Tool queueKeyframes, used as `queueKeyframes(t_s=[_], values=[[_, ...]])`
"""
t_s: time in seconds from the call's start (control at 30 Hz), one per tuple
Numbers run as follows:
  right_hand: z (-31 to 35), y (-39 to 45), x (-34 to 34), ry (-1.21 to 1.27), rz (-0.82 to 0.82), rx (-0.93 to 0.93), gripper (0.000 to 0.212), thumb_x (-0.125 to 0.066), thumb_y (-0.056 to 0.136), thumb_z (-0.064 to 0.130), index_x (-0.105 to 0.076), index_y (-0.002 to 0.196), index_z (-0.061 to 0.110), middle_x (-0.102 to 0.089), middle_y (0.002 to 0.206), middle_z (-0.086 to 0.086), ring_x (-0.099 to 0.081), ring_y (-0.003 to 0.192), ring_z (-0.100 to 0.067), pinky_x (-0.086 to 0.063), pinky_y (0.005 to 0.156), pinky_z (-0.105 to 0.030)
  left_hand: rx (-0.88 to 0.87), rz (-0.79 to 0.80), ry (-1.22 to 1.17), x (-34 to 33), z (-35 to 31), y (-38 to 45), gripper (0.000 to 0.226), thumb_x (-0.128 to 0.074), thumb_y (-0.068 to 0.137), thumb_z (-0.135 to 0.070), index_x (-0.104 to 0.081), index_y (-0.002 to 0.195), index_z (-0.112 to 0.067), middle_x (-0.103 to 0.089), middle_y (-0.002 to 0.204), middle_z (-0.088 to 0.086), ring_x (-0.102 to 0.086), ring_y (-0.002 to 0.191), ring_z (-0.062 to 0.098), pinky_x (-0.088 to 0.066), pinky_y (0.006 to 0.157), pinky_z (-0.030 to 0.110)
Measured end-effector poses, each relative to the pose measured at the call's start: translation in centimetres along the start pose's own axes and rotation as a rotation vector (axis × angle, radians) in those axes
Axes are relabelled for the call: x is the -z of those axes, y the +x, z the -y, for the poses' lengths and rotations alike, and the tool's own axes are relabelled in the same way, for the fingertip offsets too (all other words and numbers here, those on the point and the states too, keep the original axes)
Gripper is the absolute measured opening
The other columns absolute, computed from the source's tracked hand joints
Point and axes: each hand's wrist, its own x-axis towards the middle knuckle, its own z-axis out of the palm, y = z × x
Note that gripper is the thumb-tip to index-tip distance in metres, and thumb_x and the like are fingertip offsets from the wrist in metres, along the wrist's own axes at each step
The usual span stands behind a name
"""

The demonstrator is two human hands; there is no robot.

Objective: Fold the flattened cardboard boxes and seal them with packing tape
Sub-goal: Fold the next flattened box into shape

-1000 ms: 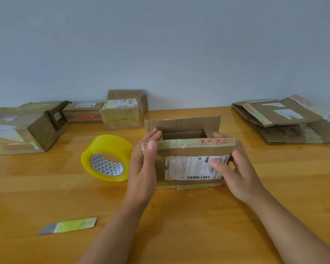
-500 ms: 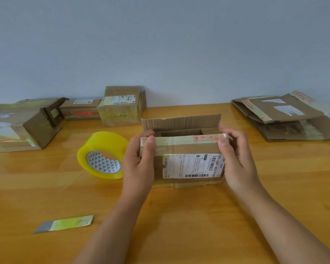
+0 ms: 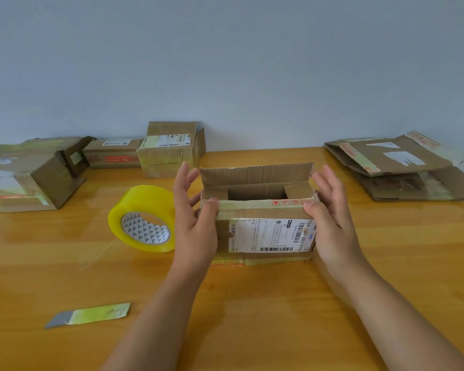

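Just below the middle of the frame an open cardboard box (image 3: 260,226) stands on the counter (image 3: 279,317), its mouth facing up and its long axis running left to right across the picture, the labelled side toward the camera. The hands flank its two short ends, apparently to steady it while the near flap is brought over. The left hand (image 3: 196,220) has its thumb on the near top edge and its fingers spread, nearly straight, beside the left end. The right hand (image 3: 330,218) mirrors it, thumb on the near right corner, fingers loosely extended. The far flap stands upright and the side flaps are tucked in. The yellow tape roll (image 3: 142,218) sits at centre left, close by for sealing.
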Motion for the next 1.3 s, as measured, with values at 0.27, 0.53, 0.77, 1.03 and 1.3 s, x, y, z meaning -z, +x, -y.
queueKeyframes(t_s=[0.27,0.53,0.77,1.03,1.3], values=[[0.5,0.6,0.3,0.016,0.037,-0.003,0.054,-0.045,0.1,0.0,-0.042,0.14,0.037,-0.056,0.133,0.015,-0.058,0.114,0.002,-0.053,0.08,-0.019,0.026,0.03,0.02,0.0,0.6,0.5,0.045,-0.047,0.092,-0.024,-0.056,0.117,-0.06,-0.053,0.125,-0.006,-0.055,0.116,0.024,-0.054,0.089,0.054],[0.0,0.6,0.7,-0.212,0.032,0.126,0.033,-0.048,0.092,0.048,-0.063,0.115,0.031,-0.057,0.132,0.023,-0.05,0.125,0.005,-0.042,0.095,-0.01,-0.038,-0.014,0.07,0.1,1.1,0.3,0.024,-0.055,0.097,-0.013,-0.068,0.088,-0.031,-0.055,0.115,-0.009,-0.054,0.109,0.0,-0.043,0.087,0.013],[-0.1,-0.1,0.4,-0.43,-0.07,0.317,0.031,-0.045,0.103,0.027,-0.059,0.13,0.019,-0.055,0.13,0.02,-0.05,0.123,0.01,-0.039,0.097,-0.007,-0.136,-0.011,0.184,0.4,1.3,0.2,0.018,-0.054,0.092,-0.039,-0.069,0.089,-0.029,-0.055,0.114,-0.01,-0.054,0.11,0.003,-0.043,0.084,0.013],[-0.3,-0.1,1.5,-0.671,0.106,0.391,0.069,-0.056,0.085,0.065,-0.059,0.131,0.013,-0.034,0.155,0.013,-0.032,0.137,0.011,-0.037,0.1,-0.012,-0.35,0.048,0.437,1.4,1.8,-0.2,0.046,-0.045,0.098,-0.056,-0.073,0.113,-0.023,-0.056,0.133,-0.012,-0.052,0.119,-0.005,-0.045,0.082,0.006],[0.2,-0.3,1.0,-1.13,0.056,0.662,0.062,-0.051,0.088,0.058,-0.064,0.127,0.011,-0.054,0.143,-0.001,-0.034,0.143,-0.028,-0.025,0.114,-0.055,-0.478,0.185,0.614,1.7,1.7,-0.5,0.053,-0.043,0.098,-0.06,-0.068,0.119,-0.019,-0.05,0.139,-0.005,-0.056,0.117,0.015,-0.06,0.081,0.041]])
